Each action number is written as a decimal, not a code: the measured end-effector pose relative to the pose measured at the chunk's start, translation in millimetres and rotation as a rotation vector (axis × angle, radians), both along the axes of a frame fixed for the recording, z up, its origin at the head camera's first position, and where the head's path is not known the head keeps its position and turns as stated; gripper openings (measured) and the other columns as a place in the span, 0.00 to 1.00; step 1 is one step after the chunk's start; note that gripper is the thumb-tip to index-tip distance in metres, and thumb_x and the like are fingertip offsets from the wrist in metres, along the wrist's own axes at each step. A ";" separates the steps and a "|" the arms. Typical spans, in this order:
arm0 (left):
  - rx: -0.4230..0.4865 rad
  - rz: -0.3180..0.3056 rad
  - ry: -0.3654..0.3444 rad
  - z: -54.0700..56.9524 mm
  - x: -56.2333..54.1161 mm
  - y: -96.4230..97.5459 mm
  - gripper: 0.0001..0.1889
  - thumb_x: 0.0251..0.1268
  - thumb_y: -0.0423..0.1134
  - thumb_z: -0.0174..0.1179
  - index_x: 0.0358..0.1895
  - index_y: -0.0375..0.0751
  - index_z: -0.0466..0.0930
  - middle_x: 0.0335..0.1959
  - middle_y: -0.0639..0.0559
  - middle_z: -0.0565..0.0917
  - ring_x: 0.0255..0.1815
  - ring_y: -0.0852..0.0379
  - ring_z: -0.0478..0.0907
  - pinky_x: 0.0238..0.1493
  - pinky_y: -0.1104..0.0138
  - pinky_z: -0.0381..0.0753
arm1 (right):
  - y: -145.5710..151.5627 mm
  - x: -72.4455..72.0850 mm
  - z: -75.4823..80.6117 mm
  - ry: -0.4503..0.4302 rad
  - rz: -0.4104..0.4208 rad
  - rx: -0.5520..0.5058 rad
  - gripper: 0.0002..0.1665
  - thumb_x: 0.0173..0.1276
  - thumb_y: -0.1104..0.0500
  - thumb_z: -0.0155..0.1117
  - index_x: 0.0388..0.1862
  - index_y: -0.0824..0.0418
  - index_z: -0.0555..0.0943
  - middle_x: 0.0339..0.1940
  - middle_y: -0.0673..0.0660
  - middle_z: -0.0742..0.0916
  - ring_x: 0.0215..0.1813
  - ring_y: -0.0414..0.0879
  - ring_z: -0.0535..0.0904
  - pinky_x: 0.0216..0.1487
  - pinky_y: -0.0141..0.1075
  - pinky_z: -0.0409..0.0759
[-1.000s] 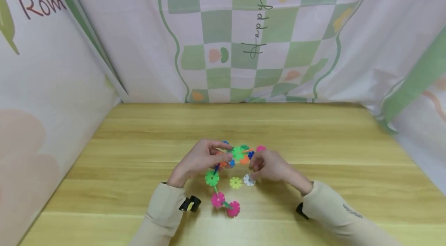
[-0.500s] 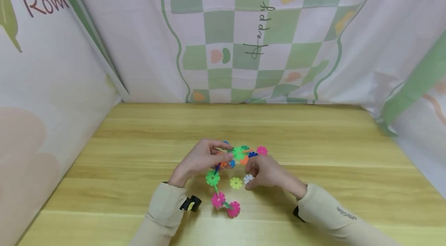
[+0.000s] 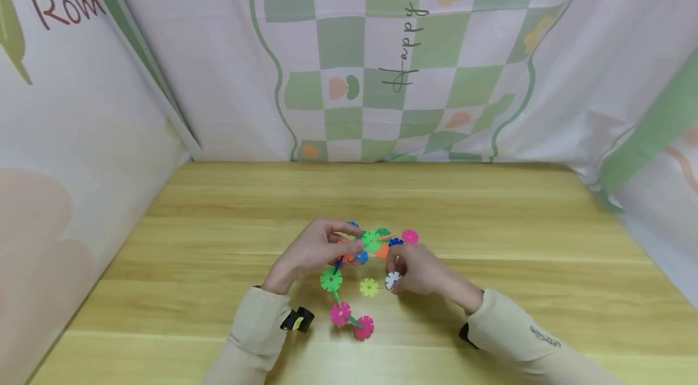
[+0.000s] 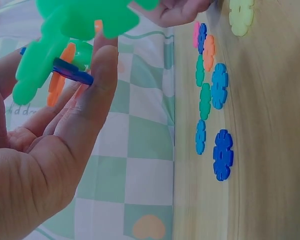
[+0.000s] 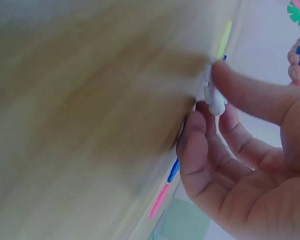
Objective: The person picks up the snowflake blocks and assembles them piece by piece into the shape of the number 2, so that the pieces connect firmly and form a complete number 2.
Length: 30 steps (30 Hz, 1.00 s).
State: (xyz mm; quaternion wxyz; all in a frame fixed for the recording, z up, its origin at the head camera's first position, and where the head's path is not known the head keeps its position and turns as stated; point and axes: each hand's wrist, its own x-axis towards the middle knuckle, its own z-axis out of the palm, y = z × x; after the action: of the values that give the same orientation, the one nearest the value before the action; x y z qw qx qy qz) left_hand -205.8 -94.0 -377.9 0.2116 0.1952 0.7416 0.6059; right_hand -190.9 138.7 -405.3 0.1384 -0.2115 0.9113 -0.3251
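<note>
My left hand [image 3: 313, 250] holds up a linked string of plastic snowflake discs, thumb and fingers pinching it near a bright green disc [image 3: 374, 241]. From that hand the string hangs toward the front through another green disc [image 3: 331, 279] to two pink discs [image 3: 340, 313]. Blue and orange discs of it sit between the fingers in the left wrist view. At the right, my right hand [image 3: 422, 270] pinches a white snowflake disc [image 5: 216, 102] between thumb and fingers, close over the table. Part of the white disc is hidden by the fingertips.
A loose yellow disc [image 3: 369, 287] lies left of the white one. Several blue, green and orange discs [image 4: 220, 86] lie flat on the wooden table [image 3: 491, 209] behind the hands, with a pink disc [image 3: 410, 236] at their right end. A patterned curtain [image 3: 338, 39] borders the table's back.
My right hand has come down and slightly forward toward the body to the white disc and taken hold of it. The left hand stays in place with the disc string.
</note>
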 end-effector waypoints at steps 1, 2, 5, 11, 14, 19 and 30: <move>-0.001 0.000 -0.001 -0.5 -0.1 0.0 0.18 0.66 0.38 0.61 0.57 0.33 0.78 0.37 0.34 0.85 0.38 0.38 0.84 0.33 0.66 0.82 | 0.3 0.5 0.3 -0.001 -0.003 -0.005 0.16 0.47 0.73 0.74 0.28 0.59 0.77 0.23 0.51 0.80 0.28 0.43 0.73 0.28 0.34 0.75; -0.003 0.000 -0.002 -1.1 -0.2 0.0 0.18 0.66 0.38 0.61 0.57 0.33 0.78 0.37 0.34 0.85 0.38 0.38 0.84 0.34 0.65 0.82 | 0.8 1.1 0.5 -0.002 -0.006 -0.011 0.15 0.48 0.74 0.72 0.28 0.59 0.77 0.24 0.51 0.80 0.28 0.43 0.74 0.27 0.33 0.75; -0.002 0.001 -0.009 -2.8 -0.5 0.1 0.19 0.67 0.38 0.61 0.57 0.33 0.77 0.37 0.34 0.85 0.38 0.38 0.84 0.37 0.60 0.83 | 4.0 2.5 1.2 0.026 0.008 -0.046 0.13 0.52 0.75 0.67 0.29 0.59 0.77 0.26 0.52 0.82 0.29 0.42 0.75 0.27 0.32 0.76; 0.000 0.005 -0.017 -4.8 -1.5 1.2 0.19 0.66 0.37 0.61 0.57 0.32 0.77 0.37 0.33 0.85 0.38 0.37 0.84 0.35 0.61 0.83 | 13.3 2.8 4.8 0.140 -0.009 -0.136 0.11 0.56 0.74 0.66 0.31 0.60 0.78 0.28 0.52 0.82 0.31 0.41 0.77 0.30 0.31 0.77; -0.012 0.008 -0.011 -4.6 -1.7 1.6 0.18 0.66 0.37 0.61 0.57 0.33 0.77 0.34 0.37 0.86 0.37 0.36 0.83 0.29 0.66 0.80 | 17.2 3.5 9.5 0.165 -0.051 -0.181 0.10 0.57 0.73 0.66 0.32 0.61 0.79 0.29 0.52 0.82 0.32 0.42 0.77 0.31 0.32 0.78; -0.037 0.026 -0.007 -4.0 -2.0 0.1 0.18 0.66 0.38 0.61 0.56 0.35 0.78 0.33 0.40 0.86 0.36 0.37 0.83 0.26 0.69 0.78 | 21.0 4.5 17.3 0.167 -0.139 -0.265 0.07 0.61 0.71 0.65 0.37 0.63 0.80 0.32 0.55 0.84 0.35 0.44 0.80 0.34 0.33 0.80; -0.028 0.032 -0.030 -4.3 -3.6 -1.8 0.17 0.66 0.37 0.61 0.55 0.35 0.78 0.34 0.36 0.86 0.36 0.37 0.83 0.28 0.67 0.80 | 24.9 0.7 25.8 0.061 -0.328 -0.490 0.12 0.65 0.64 0.65 0.46 0.69 0.80 0.37 0.61 0.87 0.39 0.56 0.84 0.38 0.39 0.83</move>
State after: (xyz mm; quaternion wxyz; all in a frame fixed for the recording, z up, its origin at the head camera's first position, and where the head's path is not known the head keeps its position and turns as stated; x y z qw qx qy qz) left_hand -209.4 -95.9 -382.1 0.2154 0.1712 0.7499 0.6016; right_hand -190.2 163.6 -379.6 0.0012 -0.0981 0.8314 -0.5470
